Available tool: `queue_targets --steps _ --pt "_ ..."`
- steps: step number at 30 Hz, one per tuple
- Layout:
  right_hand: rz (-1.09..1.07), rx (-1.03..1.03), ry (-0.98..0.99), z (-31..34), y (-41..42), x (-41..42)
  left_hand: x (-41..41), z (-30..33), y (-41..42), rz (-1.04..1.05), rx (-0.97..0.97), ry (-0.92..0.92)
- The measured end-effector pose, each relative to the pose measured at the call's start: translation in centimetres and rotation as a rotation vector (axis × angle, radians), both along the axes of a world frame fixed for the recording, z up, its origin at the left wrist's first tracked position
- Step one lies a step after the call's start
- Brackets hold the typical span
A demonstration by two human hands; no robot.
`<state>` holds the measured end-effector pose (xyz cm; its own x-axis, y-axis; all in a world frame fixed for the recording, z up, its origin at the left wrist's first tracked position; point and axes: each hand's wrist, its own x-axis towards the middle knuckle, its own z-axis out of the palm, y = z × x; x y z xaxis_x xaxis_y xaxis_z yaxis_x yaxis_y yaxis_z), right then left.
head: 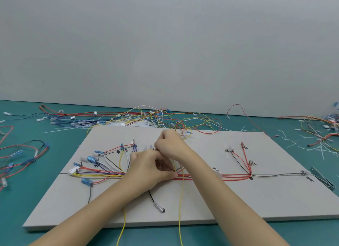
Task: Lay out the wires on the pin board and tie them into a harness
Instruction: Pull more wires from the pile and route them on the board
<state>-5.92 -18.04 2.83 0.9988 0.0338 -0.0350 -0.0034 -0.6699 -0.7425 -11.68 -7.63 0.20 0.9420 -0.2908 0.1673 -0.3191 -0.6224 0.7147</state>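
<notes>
Wires [201, 176] are seen from the head view laid along a drawn line across the middle of the pin board [229, 200], fanning out toward the board's left edge at a white connector [73, 170] and blue terminals [86, 181]. Left hand [146, 172] is curled, its grip pinched on the bundle near the board's centre. Right hand [170, 145] is curled just behind it, touching the left; what its grip holds is hidden, possibly a tie, cannot be told. A yellow wire [180, 209] hangs from the hands over the board's near edge. Loose wires [146, 117] are piled along the counter's [55, 172] far edge; cut ties [311, 146] are scattered near the right edge. Wires are judged light, limp, springy, likely to slip off the line unless pinched. Best held on the insulation next to the tie point, not by the terminals.
</notes>
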Motion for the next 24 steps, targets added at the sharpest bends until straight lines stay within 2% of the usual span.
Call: queue_targets --steps 4,7,9,14,16,20,24 --pt "0.044 -0.011 -0.020 0.1 0.1 -0.7 0.0 1.3 1.9 -0.117 -0.017 0.128" --pt "0.044 -0.055 -0.032 0.2 0.3 -1.1 0.7 2.3 3.5 -0.131 -0.052 0.090" --pt "0.034 -0.060 -0.046 0.1 0.4 -1.5 1.6 2.5 4.5 -0.084 -0.101 0.050" --pt "0.063 -0.037 -0.058 -0.1 0.5 -2.1 3.4 1.8 5.4 0.184 -0.383 0.017" --pt "0.052 -0.084 -0.062 -0.4 0.6 -2.3 3.6 1.6 5.2 0.221 -0.423 -0.007" --pt "0.021 -0.250 -0.142 -0.8 0.5 -4.0 3.4 0.8 4.4 0.192 -0.417 -0.010" --pt "0.032 -0.268 -0.214 -0.4 0.2 -5.9 2.6 0.3 3.3 0.133 -0.298 -0.033"
